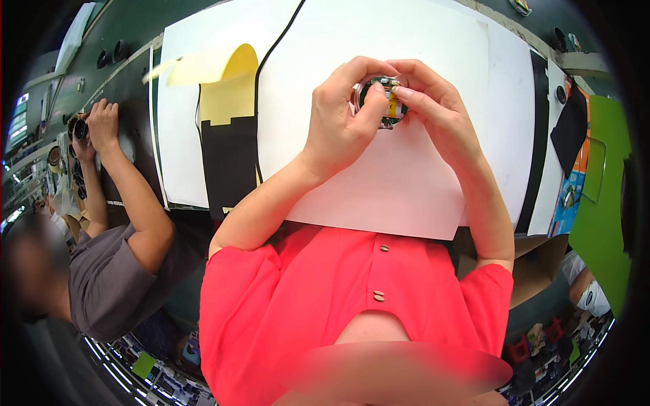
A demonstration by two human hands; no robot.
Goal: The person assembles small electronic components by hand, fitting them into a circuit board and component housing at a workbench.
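Observation:
Both my hands hold a small round device above the white work surface. Its open face shows a green circuit board and a yellow part in the middle, with a clear or silvery rim on the left. My left hand wraps the left side, its thumb pressed onto the board. My right hand grips the right side, with thumb and index finger at the upper right edge. The fingers hide much of the rim, and the underside is out of sight.
White sheets cover the table. On the left lie a curled yellow sheet, a black sheet and a black cable. A co-worker's hands hold a dark round part farther left. A green panel stands at right.

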